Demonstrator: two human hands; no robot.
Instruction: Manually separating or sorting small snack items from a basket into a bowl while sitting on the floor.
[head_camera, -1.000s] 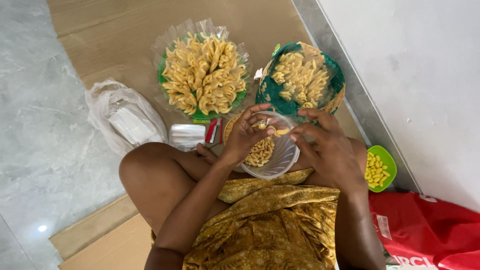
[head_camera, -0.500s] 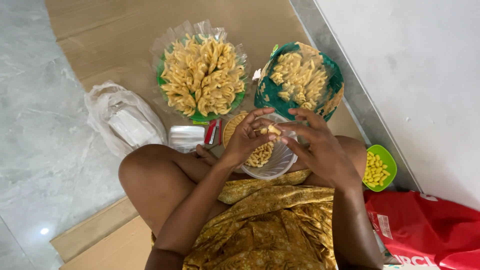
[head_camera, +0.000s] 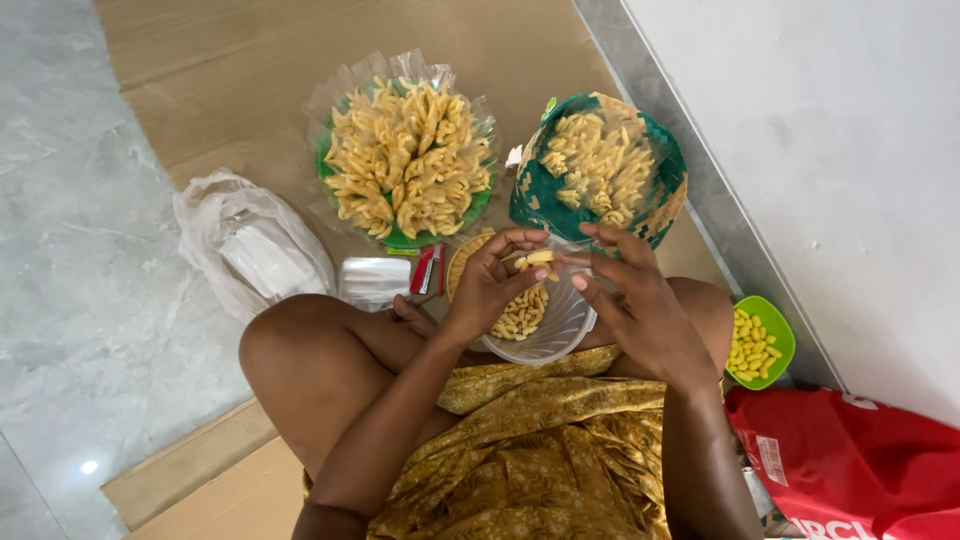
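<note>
My left hand (head_camera: 490, 285) and my right hand (head_camera: 640, 300) meet over a clear plastic bowl (head_camera: 565, 325) that rests on my lap and holds small yellow pieces. Both hands pinch one small yellow dough piece (head_camera: 538, 259) between their fingertips. Beyond the bowl, on the brown cardboard, a green plate (head_camera: 400, 238) lined with clear plastic is piled with shaped yellow pastries. To its right a green woven tray (head_camera: 530, 195) carries more of the same pastries.
A white plastic bag (head_camera: 250, 245) lies on the left, with a clear packet (head_camera: 372, 280) and a red lighter-like item (head_camera: 423, 270) beside my knee. A small green bowl (head_camera: 775, 335) of yellow pieces sits at the right by the wall. A red bag (head_camera: 850, 460) lies at the lower right.
Both hands stay over the clear bowl and keep working the small yellow piece. The fingers have shifted slightly; the camera view has moved a little.
</note>
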